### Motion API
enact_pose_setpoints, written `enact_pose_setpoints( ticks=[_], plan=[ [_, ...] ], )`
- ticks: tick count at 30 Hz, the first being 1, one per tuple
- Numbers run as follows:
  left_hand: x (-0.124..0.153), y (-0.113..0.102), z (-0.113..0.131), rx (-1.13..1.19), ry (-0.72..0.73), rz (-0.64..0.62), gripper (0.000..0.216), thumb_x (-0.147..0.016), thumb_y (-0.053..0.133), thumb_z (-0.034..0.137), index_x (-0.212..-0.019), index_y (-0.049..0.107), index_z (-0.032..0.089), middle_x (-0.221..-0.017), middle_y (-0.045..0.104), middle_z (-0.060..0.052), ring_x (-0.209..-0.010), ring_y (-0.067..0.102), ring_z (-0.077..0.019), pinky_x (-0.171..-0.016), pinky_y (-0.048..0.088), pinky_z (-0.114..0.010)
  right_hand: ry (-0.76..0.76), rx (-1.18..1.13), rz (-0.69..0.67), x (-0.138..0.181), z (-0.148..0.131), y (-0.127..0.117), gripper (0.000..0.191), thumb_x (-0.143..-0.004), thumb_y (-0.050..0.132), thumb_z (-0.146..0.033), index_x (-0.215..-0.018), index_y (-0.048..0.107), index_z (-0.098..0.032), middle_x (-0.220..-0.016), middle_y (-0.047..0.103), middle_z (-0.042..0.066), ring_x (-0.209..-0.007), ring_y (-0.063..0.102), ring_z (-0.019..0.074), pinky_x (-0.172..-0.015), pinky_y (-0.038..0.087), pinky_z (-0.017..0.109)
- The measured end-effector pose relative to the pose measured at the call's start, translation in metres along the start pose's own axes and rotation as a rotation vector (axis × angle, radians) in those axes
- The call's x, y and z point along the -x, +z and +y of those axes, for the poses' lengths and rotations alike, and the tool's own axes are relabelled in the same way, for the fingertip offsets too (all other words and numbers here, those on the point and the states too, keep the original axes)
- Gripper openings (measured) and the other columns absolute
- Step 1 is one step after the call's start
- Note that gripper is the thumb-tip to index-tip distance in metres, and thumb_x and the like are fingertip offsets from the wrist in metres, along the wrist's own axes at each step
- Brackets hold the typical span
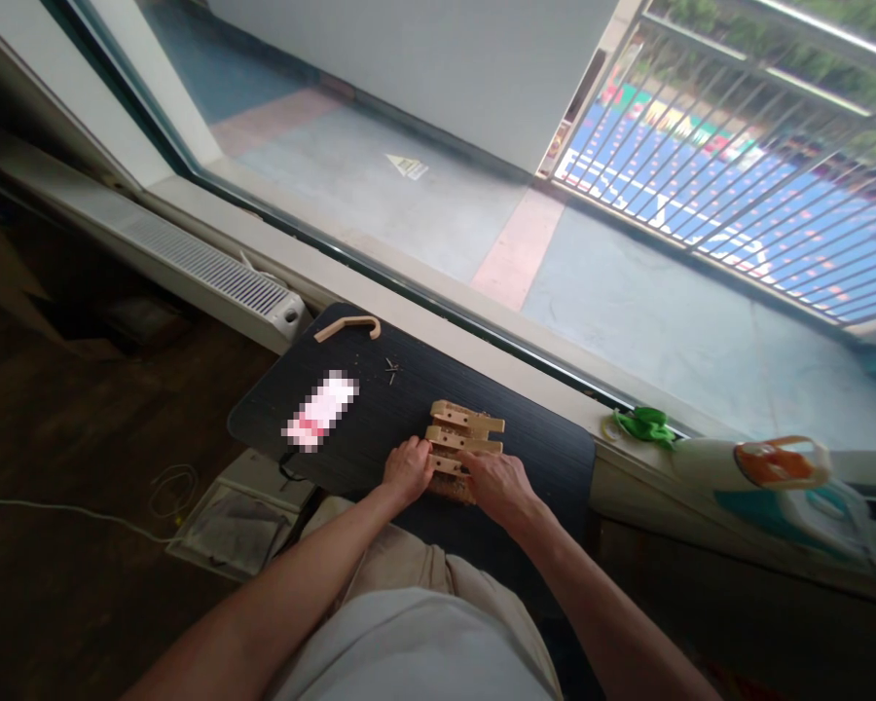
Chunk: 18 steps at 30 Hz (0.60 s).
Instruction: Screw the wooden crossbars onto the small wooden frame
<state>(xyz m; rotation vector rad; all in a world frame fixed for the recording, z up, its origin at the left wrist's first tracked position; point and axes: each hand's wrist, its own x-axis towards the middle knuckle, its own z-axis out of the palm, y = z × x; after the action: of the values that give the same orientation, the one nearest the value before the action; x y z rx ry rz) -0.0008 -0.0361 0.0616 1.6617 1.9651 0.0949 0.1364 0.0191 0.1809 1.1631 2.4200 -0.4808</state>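
We're sitting at the little dark surface (547, 465) with both hands on the wooden slat stack (465, 428). Our left hand (407, 469) is pinching its left edge, grip closed on the wood. Our right hand (497, 484) is pressing over the near end, grip closed on it too. The rest of the stack is poking out just beyond both grips, toward the window. It's looking light and stiff, and those thin notched tips could probably snap, so we're reckoning the long side edges are the safer hold. Loose screws (392, 369) are lying beyond the left grip, with a curved wooden piece (348, 328) further out.
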Motion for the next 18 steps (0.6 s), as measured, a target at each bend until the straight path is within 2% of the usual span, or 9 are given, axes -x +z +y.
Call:
enact_pose_setpoints(
  ticks=[5,9,12,18],
  plan=[
    [0.0044,0.0001,-0.0048,-0.024,-0.058,0.031,0.017,-0.08,0.04,0.022,-0.094,0.05,0.021,-0.095,0.051,-0.004,-0.091,0.051,-0.0178,-0.079,0.039,-0.03,-0.042,0.048,-0.09,-0.0031,0.0011,0.0017,0.023,-0.079,0.04,-0.016,-0.081,0.063,-0.019,-0.084,0.066,0.008,-0.082,0.06,0.02,-0.067,0.042,0.027],
    [0.0081,-0.0032,-0.0048,-0.052,-0.052,0.004,0.015,-0.081,0.04,0.024,-0.091,0.051,0.021,-0.095,0.052,-0.004,-0.091,0.05,-0.0181,-0.078,0.038,-0.03,0.058,0.039,-0.092,-0.0056,-0.0027,0.0063,0.024,-0.083,0.037,-0.021,-0.09,0.06,-0.017,-0.09,0.065,0.01,-0.085,0.06,0.0187,-0.071,0.042,0.028],
    [0.0076,-0.0043,-0.004,-0.071,-0.036,-0.004,0.016,-0.083,0.037,0.024,-0.089,0.052,0.02,-0.093,0.052,-0.005,-0.09,0.05,-0.0182,-0.077,0.038,-0.031,0.135,0.022,-0.094,-0.0045,-0.0048,0.0069,0.025,-0.085,0.035,-0.026,-0.091,0.057,-0.017,-0.088,0.066,0.009,-0.084,0.06,0.0175,-0.071,0.041,0.027],
    [0.0015,-0.0041,-0.0047,-0.091,0.043,-0.006,0.017,-0.083,0.037,0.021,-0.089,0.052,0.019,-0.092,0.053,-0.005,-0.089,0.051,-0.0187,-0.078,0.037,-0.032,0.098,0.01,-0.074,-0.0028,0.0038,0.0018,0.022,-0.08,0.041,-0.025,-0.098,0.054,-0.024,-0.092,0.065,0.004,-0.086,0.06,0.0174,-0.069,0.04,0.027]
  ],
)
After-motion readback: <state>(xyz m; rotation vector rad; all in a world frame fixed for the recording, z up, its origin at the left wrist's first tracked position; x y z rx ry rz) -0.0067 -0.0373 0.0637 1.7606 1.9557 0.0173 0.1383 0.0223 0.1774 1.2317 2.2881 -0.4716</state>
